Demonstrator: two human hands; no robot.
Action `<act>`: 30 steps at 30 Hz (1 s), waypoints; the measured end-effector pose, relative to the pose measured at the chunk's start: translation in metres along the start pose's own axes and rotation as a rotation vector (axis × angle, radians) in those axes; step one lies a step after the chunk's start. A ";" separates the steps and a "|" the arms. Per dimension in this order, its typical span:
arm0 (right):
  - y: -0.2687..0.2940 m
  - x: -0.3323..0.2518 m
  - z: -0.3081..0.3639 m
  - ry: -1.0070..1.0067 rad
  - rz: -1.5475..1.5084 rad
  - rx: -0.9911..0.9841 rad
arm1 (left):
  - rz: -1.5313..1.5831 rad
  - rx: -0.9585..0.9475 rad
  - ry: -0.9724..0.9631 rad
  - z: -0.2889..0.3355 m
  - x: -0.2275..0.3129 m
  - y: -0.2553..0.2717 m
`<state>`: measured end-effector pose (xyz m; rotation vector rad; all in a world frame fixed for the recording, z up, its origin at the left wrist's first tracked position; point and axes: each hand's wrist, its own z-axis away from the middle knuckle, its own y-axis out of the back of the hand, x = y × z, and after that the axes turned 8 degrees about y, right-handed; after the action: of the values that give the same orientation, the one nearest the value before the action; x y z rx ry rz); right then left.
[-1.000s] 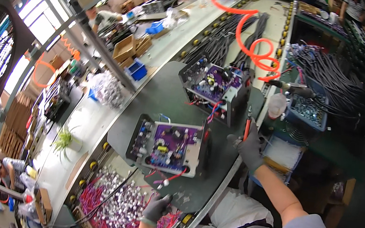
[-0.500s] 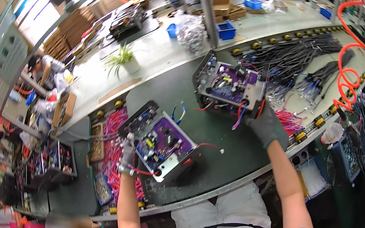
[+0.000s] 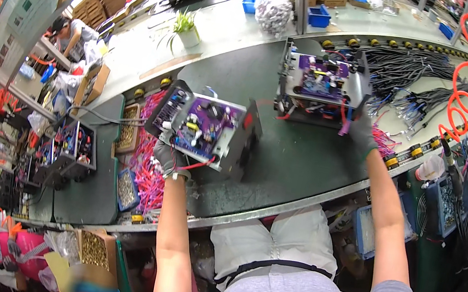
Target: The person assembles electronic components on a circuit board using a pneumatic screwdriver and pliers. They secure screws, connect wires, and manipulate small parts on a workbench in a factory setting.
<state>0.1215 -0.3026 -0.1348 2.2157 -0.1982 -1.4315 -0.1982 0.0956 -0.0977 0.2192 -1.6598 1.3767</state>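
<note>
Both hands are out over the dark green counter (image 3: 299, 163), arms spread wide, and each one is at its own open-topped unit! On the near side, the left hand (image 3: 169, 157), in a grey glove, is closed on the near left corner of the left unit (image 3: 206, 126), fingers up over the edge. That unit sits askew, purple circuit board facing up, a dark panel at either side, and a red lead (image 3: 199, 166) trails from its near edge by the glove.

Across to the right unit (image 3: 323, 77), farther up the counter and well apart from the first. Here's the right hand (image 3: 364, 131), gloved too, right up against the near right corner; the fingers are dark against the dark casing, so I can't tell whether they grip or merely press. A purple-tipped red lead (image 3: 344, 121) dangles just beside them.

Plenty around the action! Pink and red wires (image 3: 148, 178) are heaped left of the left unit, with a blue tray (image 3: 127, 190) of small parts just beside. Beyond the right unit, black cables (image 3: 404, 72) lie in bundles, and an orange coiled hose (image 3: 456, 112) loops down past them. Over on the far white counter (image 3: 228, 30) stands a potted plant (image 3: 187, 35), and off to the left, a co-worker (image 3: 79, 36) leans forward among plastic bags.
</note>
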 end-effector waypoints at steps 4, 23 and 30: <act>0.022 0.057 -0.015 -0.201 -0.207 -0.272 | -1.045 0.326 0.060 0.052 0.020 0.020; 0.001 -0.136 0.157 0.312 -0.057 -0.759 | -0.224 0.120 0.536 0.189 -0.020 -0.046; -0.073 -0.191 0.113 0.494 0.081 -1.176 | -0.584 0.149 0.497 0.180 -0.014 -0.022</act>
<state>-0.0732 -0.2035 -0.0509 1.4263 0.5738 -0.5935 -0.2724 -0.0694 -0.0809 0.3785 -0.9750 0.9983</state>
